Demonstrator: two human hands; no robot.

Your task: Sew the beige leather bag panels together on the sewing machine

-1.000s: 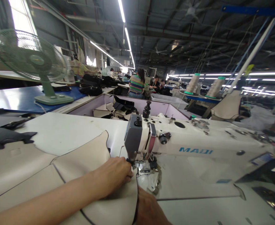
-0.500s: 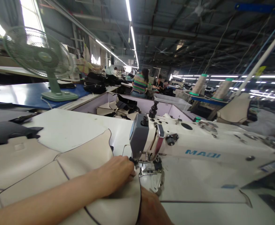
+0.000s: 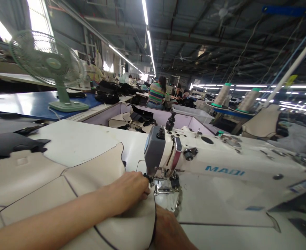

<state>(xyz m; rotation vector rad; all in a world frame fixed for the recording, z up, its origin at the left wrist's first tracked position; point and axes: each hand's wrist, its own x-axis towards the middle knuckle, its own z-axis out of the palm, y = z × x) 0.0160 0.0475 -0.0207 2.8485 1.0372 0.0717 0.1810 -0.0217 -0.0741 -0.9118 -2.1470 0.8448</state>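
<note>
A large beige leather-like panel [image 3: 93, 166] with dark seam lines and dark edges spreads over the left of the white table, up to the sewing machine [image 3: 215, 170] marked MAQI. My left hand [image 3: 134, 185] lies on the panel just left of the needle area, its fingers curled closed on the material. Low beside the panel's right edge is my right hand [image 3: 168, 225], partly under that edge; its fingers are hidden. The metal presser foot [image 3: 164, 187] sits just beyond both hands. Where the needle meets the material cannot be made out.
A green desk fan [image 3: 55, 66] stands on the blue table at left, near dark fabric pieces [image 3: 14, 146]. Behind the machine a lilac-walled bin [image 3: 101, 119] holds beige and black pieces. Thread cones [image 3: 222, 94] stand at right. A person in a striped top [image 3: 156, 93] is farther back.
The view has shifted slightly, so the fan and background sit a little farther right. Both hands and the panel stay in nearly the same place at the machine.
</note>
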